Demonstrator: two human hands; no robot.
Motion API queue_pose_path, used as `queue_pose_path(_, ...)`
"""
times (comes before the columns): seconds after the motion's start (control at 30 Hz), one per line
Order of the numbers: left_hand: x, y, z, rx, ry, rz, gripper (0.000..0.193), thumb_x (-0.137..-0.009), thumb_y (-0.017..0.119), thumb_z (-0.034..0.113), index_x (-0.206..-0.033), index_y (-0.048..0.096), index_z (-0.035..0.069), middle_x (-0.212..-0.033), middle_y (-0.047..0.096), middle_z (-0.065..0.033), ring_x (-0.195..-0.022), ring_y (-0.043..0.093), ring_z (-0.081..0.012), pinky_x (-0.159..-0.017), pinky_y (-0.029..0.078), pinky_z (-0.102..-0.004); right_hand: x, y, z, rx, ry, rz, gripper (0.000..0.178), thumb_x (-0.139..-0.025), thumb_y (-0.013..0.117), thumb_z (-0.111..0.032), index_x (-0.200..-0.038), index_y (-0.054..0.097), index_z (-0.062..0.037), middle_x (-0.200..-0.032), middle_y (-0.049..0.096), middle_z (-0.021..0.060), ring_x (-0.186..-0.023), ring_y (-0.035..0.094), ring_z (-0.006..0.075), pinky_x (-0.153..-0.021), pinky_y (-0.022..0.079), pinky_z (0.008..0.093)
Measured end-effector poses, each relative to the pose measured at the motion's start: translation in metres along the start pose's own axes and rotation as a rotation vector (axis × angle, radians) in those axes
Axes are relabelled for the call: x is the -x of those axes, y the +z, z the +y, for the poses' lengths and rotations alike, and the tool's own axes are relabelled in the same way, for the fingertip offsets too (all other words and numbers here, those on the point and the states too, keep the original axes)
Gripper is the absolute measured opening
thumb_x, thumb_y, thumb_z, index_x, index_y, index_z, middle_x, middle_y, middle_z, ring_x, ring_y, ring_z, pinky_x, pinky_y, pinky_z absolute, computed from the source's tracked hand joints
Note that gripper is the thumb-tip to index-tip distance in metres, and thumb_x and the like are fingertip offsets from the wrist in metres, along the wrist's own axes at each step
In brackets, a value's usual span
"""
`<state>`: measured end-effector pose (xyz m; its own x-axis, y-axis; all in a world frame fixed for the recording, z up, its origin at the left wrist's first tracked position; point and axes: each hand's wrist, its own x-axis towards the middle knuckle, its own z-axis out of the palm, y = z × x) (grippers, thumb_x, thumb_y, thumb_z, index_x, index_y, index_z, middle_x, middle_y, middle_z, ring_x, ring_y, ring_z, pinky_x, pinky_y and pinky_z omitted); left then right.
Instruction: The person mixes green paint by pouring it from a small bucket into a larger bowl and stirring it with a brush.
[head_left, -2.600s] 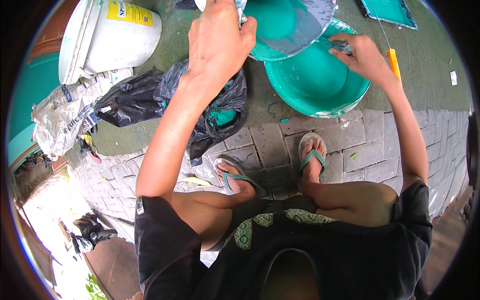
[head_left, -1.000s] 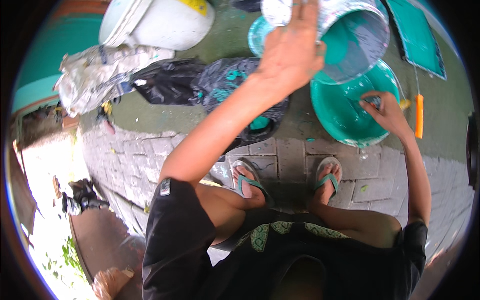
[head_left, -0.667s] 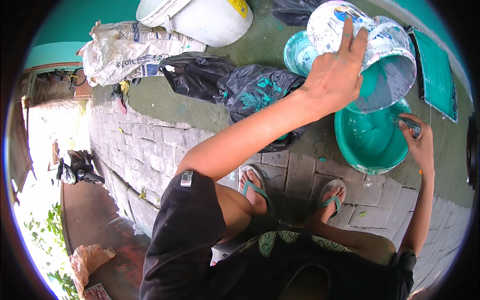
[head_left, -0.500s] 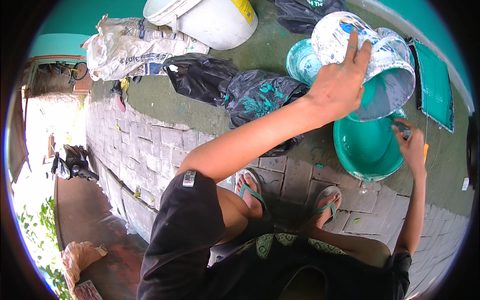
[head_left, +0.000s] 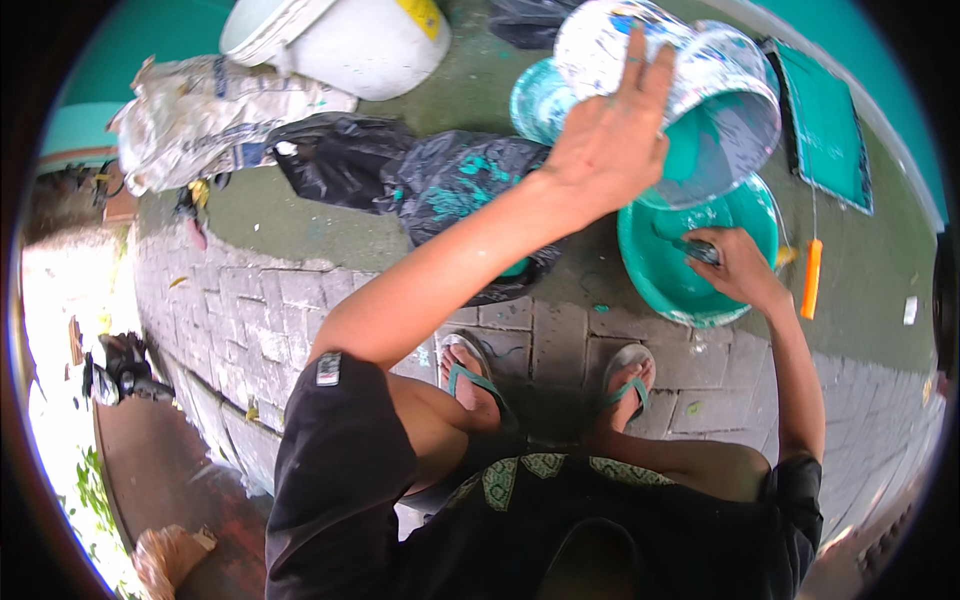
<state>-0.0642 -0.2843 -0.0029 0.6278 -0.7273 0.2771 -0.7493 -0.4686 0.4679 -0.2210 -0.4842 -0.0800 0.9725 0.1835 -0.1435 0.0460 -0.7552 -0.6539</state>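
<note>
A white bucket smeared with paint [head_left: 735,85] is tipped over, its mouth toward me, above a basin of green paint [head_left: 640,265]. My left hand [head_left: 610,150] grips the bucket's side, two fingers stretched along its outer wall. Green paint lies inside the bucket's lower wall. Over the basin, my right hand [head_left: 745,268] is closed around a small dark grey object [head_left: 702,250] whose kind I cannot make out. A paint-stained teal basin [head_left: 540,100] sits behind the bucket, partly hidden.
A green paint tray [head_left: 825,125] and an orange handle [head_left: 812,280] lie at the right. Black plastic bags [head_left: 465,180], a white sack [head_left: 190,120] and a big white pail [head_left: 360,50] are at the far left. My sandalled feet [head_left: 625,385] stand on the paving.
My right hand has moved left from the basin's right rim to over its paint, with the dark object. The view has shifted; the bucket stays tipped in my left hand.
</note>
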Motion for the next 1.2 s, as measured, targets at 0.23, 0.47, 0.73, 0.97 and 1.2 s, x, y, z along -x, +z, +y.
queue_pose_path(0.23,-0.01,-0.016,0.013,0.075,-0.175,-0.189,0.08,-0.079,0.06,0.005,-0.146,0.016,0.0,-0.15,0.019,-0.0318,-0.085,0.061,-0.0505,-0.074,0.053,-0.0512,0.015,-0.019,-0.004,-0.114,0.158,-0.112,0.025,-0.08,0.071,-0.011,-0.102,0.067,0.0029,-0.079,0.066,0.0206,-0.067,0.065,0.0254,-0.061,0.048,0.0361)
queue_pose_path(0.47,-0.009,-0.021,0.013,0.075,-0.164,-0.172,0.079,-0.079,0.06,0.005,-0.146,0.019,0.001,-0.15,0.021,-0.032,-0.085,0.061,-0.0502,-0.075,0.053,-0.0515,0.033,-0.023,-0.016,-0.106,0.118,-0.101,0.025,-0.079,0.07,-0.008,-0.101,0.067,0.004,-0.083,0.068,0.0211,-0.071,0.067,0.0298,-0.064,0.05,0.0371)
queue_pose_path(0.73,-0.008,-0.006,0.007,0.006,-0.075,-0.062,0.078,-0.078,0.06,0.005,-0.145,0.021,0.001,-0.149,0.023,-0.0312,-0.087,0.061,-0.0499,-0.075,0.053,-0.0504,0.021,-0.005,0.003,0.029,0.049,-0.038,0.026,-0.077,0.072,-0.005,-0.102,0.067,0.0028,-0.089,0.068,0.0206,-0.078,0.066,0.0347,-0.07,0.051,0.0387)
queue_pose_path(0.97,-0.01,-0.011,0.016,-0.017,-0.153,-0.117,0.078,-0.078,0.061,0.006,-0.145,0.021,0.002,-0.149,0.026,-0.0299,-0.086,0.062,-0.0492,-0.075,0.053,-0.0503,0.01,-0.009,0.013,0.049,0.007,0.113,0.027,-0.078,0.07,-0.006,-0.103,0.066,0.0028,-0.09,0.066,0.0224,-0.08,0.065,0.0372,-0.07,0.051,0.0413)
queue_pose_path(1.2,-0.006,-0.011,0.015,-0.004,-0.132,-0.101,0.077,-0.079,0.06,0.005,-0.145,0.022,0.002,-0.148,0.026,-0.0307,-0.089,0.061,-0.0501,-0.076,0.053,-0.0506,0.005,-0.009,0.027,0.184,0.068,0.246,0.028,-0.081,0.068,-0.01,-0.107,0.066,0.0008,-0.096,0.067,0.0224,-0.082,0.065,0.0378,-0.073,0.051,0.0412)
